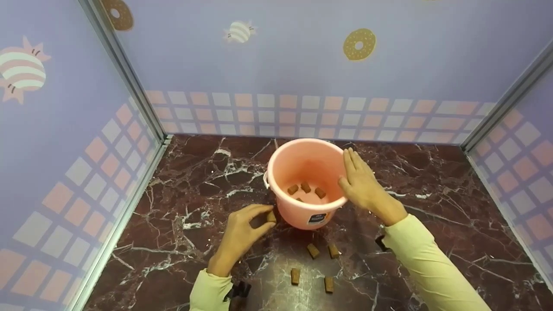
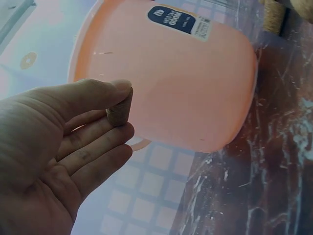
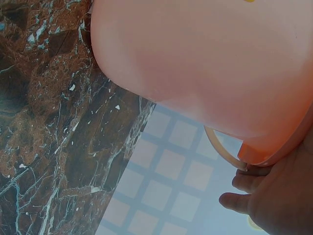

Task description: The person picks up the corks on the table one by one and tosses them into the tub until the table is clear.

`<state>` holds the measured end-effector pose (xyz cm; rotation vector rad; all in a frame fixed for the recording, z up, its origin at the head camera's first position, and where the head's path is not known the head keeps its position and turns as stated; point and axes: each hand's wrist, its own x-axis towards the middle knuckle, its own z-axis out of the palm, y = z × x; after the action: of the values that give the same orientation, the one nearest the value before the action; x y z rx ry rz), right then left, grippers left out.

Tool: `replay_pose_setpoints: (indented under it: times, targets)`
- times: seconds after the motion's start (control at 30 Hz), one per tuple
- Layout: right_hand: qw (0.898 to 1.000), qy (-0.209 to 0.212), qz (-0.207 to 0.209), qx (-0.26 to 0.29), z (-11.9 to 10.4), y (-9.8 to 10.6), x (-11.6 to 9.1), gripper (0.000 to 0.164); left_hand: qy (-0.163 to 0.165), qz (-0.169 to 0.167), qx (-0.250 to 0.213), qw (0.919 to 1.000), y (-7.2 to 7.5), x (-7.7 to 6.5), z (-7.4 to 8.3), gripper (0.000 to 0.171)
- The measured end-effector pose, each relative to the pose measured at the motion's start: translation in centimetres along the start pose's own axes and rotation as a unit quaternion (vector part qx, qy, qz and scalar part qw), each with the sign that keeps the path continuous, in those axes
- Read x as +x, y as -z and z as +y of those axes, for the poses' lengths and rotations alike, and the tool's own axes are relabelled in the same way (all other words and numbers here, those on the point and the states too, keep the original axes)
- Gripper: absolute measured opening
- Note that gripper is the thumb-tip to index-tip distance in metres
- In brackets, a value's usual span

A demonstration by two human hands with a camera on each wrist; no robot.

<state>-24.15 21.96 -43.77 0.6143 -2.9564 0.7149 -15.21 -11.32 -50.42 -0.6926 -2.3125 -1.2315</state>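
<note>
My left hand (image 1: 243, 231) pinches a tapered brown cork stopper (image 2: 120, 110) between thumb and fingertips, just outside the left front wall of a pink plastic bucket (image 1: 298, 216). The left wrist view shows the other fingers extended below the cork. At the bucket's right rim is my right hand (image 1: 363, 185), its thumb over the inner side and its fingers fairly straight along the outside. From the right wrist, those fingers (image 3: 234, 201) appear beside the rim near the pale handle (image 3: 222, 149). Several corks (image 1: 306, 187) lie on the bucket's floor.
Several loose corks lie on the dark marbled tabletop in front of the bucket, including one cork (image 1: 295, 276) near the front. Patterned panels (image 1: 302, 65) enclose the back and both sides. A label (image 1: 317, 218) is on the bucket's front.
</note>
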Motion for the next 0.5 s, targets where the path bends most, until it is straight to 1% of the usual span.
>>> replay_pose_setpoints:
  times: [0.2,0.5]
  targets:
    - [1.0,0.004,0.004,-0.005,0.01,-0.04,-0.01,0.074,-0.014,0.02,0.001,0.9997,0.39,0.54,0.2,0.041]
    - [1.0,0.01,0.008,-0.005,0.06,-0.04,-0.04,0.074,-0.019,0.038,-0.004,0.9991,0.96,1.06,0.32,0.041]
